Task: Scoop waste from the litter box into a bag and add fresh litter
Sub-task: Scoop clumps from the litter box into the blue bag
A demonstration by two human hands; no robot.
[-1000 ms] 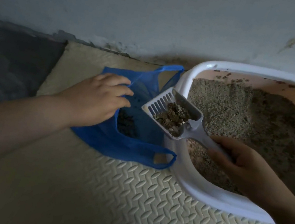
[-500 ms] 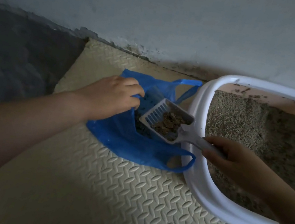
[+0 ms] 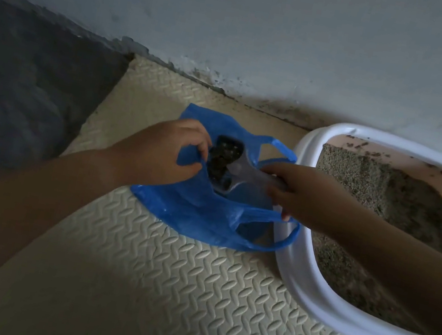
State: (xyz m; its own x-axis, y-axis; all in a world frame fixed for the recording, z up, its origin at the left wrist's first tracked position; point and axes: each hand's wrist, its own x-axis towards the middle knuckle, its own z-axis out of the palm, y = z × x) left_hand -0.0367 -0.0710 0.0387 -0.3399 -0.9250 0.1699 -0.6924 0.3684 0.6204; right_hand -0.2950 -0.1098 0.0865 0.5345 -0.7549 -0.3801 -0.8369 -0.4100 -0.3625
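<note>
Waste (image 3: 219,161) shows in the head view, the only view here, as dark clumps on the scoop (image 3: 238,172). The head of the scoop is inside the mouth of the bag (image 3: 198,219). The bag lies on the mat (image 3: 162,290) near its far edge, and its right side touches the left rim of the box (image 3: 311,286). The left hand (image 3: 157,153) pinches the left lip of the bag's mouth with curled fingers and thumb and holds it up. The right hand (image 3: 297,195) is closed around the scoop's handle, and most of the handle is hidden under it. Grey litter (image 3: 372,188) fills the box, and there are dark spots on the pink inner wall.

I judge the bag to be thin, soft film, light and a little slippery. It will not stand by itself, and its mouth would fall shut if let go. The best hold is the lip of the mouth or one of the two handle loops, not the body. The scoop looks like stiff, light plastic with slots, so it is held by the handle and tipped. The clumps seem crumbly and may drop on the mat if the scoop is shaken outside the mouth. The box, with so much litter, is probably heavy. Its thick white rim is the place to take it, with both hands. No supply of fresh litter is visible.
</note>
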